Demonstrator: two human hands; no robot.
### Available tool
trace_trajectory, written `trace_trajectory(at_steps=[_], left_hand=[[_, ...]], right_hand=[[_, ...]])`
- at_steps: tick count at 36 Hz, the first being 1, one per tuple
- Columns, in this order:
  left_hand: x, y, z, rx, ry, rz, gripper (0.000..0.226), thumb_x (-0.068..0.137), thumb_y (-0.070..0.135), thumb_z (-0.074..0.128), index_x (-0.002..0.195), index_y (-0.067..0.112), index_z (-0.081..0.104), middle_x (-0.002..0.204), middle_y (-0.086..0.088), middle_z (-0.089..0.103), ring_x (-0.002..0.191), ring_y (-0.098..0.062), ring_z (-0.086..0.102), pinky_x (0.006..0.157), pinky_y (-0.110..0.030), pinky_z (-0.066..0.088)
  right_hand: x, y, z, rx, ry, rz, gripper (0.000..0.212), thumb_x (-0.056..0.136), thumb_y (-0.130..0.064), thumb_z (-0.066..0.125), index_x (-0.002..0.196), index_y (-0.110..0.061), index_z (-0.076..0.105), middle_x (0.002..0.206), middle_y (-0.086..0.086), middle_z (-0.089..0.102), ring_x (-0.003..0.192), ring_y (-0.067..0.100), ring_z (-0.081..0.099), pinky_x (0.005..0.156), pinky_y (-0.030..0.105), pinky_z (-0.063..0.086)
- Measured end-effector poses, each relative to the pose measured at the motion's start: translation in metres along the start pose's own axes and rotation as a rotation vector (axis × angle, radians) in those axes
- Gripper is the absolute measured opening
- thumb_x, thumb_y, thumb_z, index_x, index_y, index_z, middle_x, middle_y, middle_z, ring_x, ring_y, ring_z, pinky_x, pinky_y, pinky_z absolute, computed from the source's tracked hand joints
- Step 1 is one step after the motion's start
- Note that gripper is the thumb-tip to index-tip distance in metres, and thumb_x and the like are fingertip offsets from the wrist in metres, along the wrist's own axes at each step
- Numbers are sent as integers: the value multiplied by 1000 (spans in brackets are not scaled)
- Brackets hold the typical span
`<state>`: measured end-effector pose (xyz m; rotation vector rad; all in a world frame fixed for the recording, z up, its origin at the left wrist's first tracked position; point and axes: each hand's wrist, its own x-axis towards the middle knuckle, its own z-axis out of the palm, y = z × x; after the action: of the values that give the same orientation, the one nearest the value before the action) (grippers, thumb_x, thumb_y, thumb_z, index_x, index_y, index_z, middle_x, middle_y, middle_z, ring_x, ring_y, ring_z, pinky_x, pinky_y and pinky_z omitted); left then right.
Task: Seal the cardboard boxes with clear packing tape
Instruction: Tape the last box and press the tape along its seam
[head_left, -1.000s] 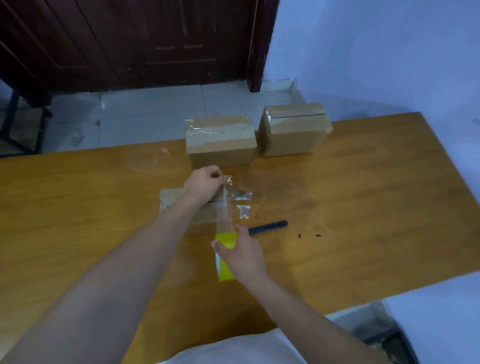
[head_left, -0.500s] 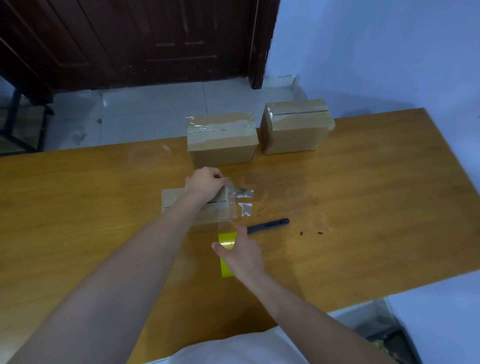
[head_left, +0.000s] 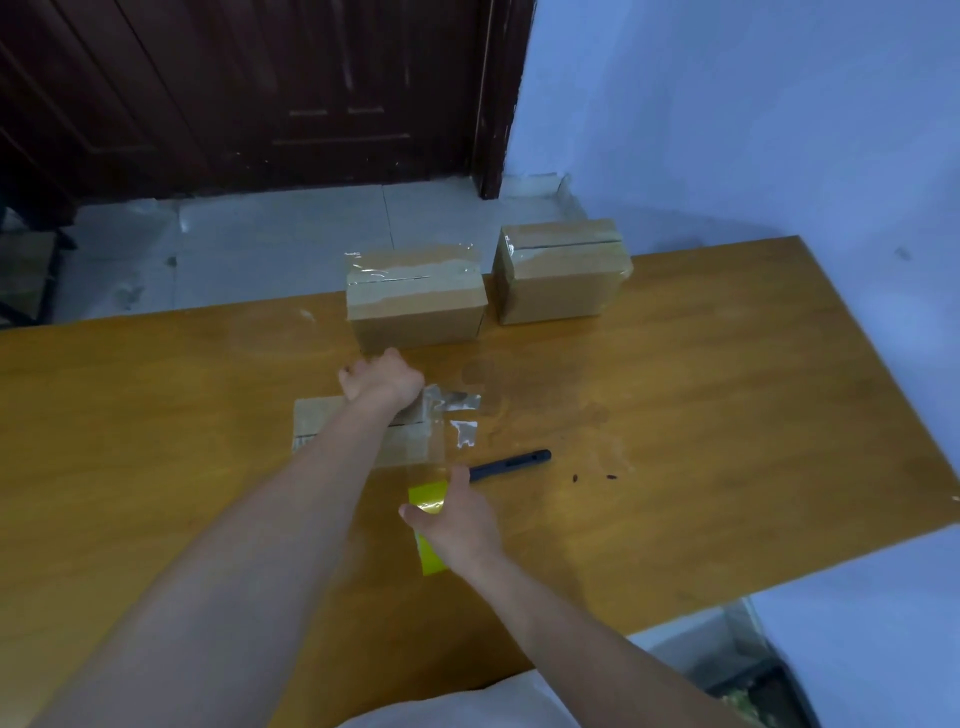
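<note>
Head view, looking down at the wooden counter (head_left: 701, 415). Your left hand (head_left: 382, 378) reaches across the near box (head_left: 332, 431), fingers curled down at its far edge; whether they pinch the tape strip (head_left: 441, 421) or only press on it cannot be told, since the knuckles hide the fingertips. The strip, clear and wrinkled, runs from under that hand over the box's right end, with loose glossy flaps (head_left: 465, 431) hanging off the right side, and leads down toward the roll (head_left: 428, 525). Your right hand (head_left: 457, 525) grips the yellow roll, thumb on its left face and fingers wrapped over the top; the roll stands on edge on the counter just in front of the box. A dark pen-shaped tool (head_left: 511, 462) lies on the counter just right of your right hand, its near end touching or hidden behind the fingers. Two more boxes stand at the counter's far edge: the middle one (head_left: 415, 299) bears clear tape across its top seam; the right one (head_left: 561, 270) sits just beside it, also taped. Beyond the counter lie a tiled floor (head_left: 260, 244) and a dark door (head_left: 260, 88).
</note>
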<state>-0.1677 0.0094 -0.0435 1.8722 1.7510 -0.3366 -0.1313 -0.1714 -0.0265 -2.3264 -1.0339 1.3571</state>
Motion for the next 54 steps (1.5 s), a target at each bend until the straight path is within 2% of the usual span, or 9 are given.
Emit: trace_trajectory(at_steps=[9, 19, 25, 27, 31, 34, 39, 51, 54], left_hand=[[-22, -16, -3, -434, 377, 263, 8, 94, 21, 52, 99, 17, 56, 105, 0, 57, 110, -21, 42, 93, -33, 28], [-55, -74, 31, 73, 640, 911, 20, 85, 23, 47, 102, 15, 53, 105, -6, 53, 92, -25, 45, 73, -36, 36], [-61, -73, 33, 138, 610, 863, 19, 78, 18, 45, 84, 13, 62, 92, -3, 64, 89, -19, 45, 68, -31, 38], [-66, -70, 33, 95, 539, 809, 28, 85, 27, 44, 90, 8, 64, 97, -6, 64, 93, -22, 49, 73, -35, 51], [-71, -71, 31, 117, 412, 775, 51, 88, 43, 40, 111, 2, 62, 111, -12, 62, 103, -31, 55, 93, -37, 44], [-75, -72, 25, 140, 356, 752, 61, 88, 49, 38, 121, 1, 59, 119, -12, 60, 113, -34, 56, 91, -41, 50], [-81, -77, 28, 218, 297, 767, 76, 85, 60, 35, 128, 0, 53, 128, -12, 54, 123, -32, 48, 99, -42, 45], [-80, -82, 42, 229, 347, 767, 84, 77, 52, 70, 136, -3, 44, 137, -16, 45, 133, -36, 38, 106, -43, 37], [-81, -81, 44, 208, 363, 749, 82, 79, 50, 68, 137, -2, 43, 139, -16, 44, 135, -35, 35, 108, -44, 35]], right_hand=[[0, 2, -7, 29, -36, -22, 72, 85, -47, 64, 136, -11, 27, 124, 11, 56, 111, 30, 56, 86, 38, 48], [4, 12, -7, 77, 48, -63, 68, 83, -40, 69, 135, -16, 32, 118, 6, 59, 107, 27, 57, 82, 35, 47], [7, 13, -9, 97, 43, -93, 71, 85, -41, 66, 140, -16, 29, 125, 6, 57, 113, 25, 55, 79, 32, 45], [9, 12, -11, 113, 48, -102, 74, 86, -40, 66, 143, -14, 27, 131, 7, 53, 119, 26, 52, 85, 31, 43], [9, 11, -12, 146, 43, -114, 76, 87, -35, 66, 145, -13, 23, 131, 6, 53, 119, 24, 51, 81, 25, 41], [7, 12, -7, 158, 49, -113, 73, 87, -35, 65, 144, -12, 25, 126, 7, 56, 113, 24, 54, 77, 26, 42], [4, 18, 9, 154, 55, -110, 65, 88, -30, 63, 140, -11, 29, 112, 7, 58, 89, 18, 53, 55, 21, 35], [8, 30, 20, 199, 27, -167, 71, 86, -49, 62, 138, -15, 30, 122, 8, 56, 110, 26, 54, 78, 33, 44], [8, 39, 7, 222, 83, -218, 48, 90, -55, 49, 121, -17, 47, 108, -1, 57, 100, 18, 56, 72, 26, 43]])
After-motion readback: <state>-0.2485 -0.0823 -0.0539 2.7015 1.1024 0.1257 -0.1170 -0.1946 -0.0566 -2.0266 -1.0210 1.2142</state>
